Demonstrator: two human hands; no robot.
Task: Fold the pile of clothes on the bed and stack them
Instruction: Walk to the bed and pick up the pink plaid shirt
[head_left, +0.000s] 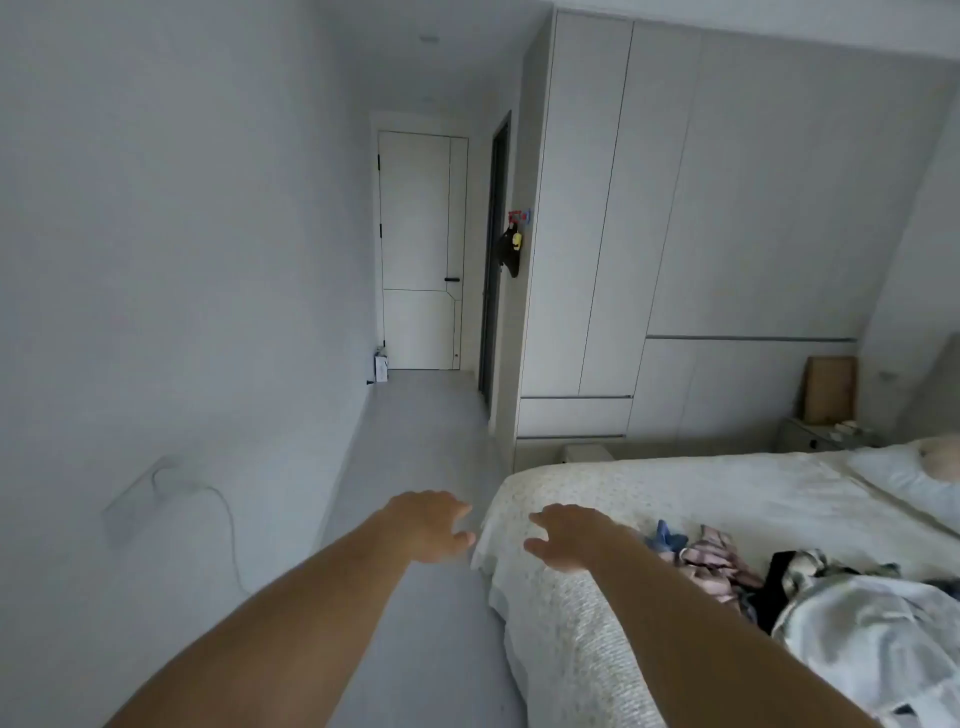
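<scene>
Both hands empty, left hand (434, 525) and right hand (569, 538) fingers loosely spread; I'd turn right to the clothes pile (810, 587) on the bed (675, 493), grab 1 garment

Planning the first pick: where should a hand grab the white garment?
Probably the raised bunched fold at the top of the white garment, coming from above with the right hand: it lies crumpled on the pile, its near edge draped over the bed.

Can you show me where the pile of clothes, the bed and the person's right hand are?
pile of clothes (810, 587): head view, on the crumpled garments.
bed (675, 493): head view, on the bare bedspread.
right hand (574, 535): head view, on the back of the hand.
</scene>
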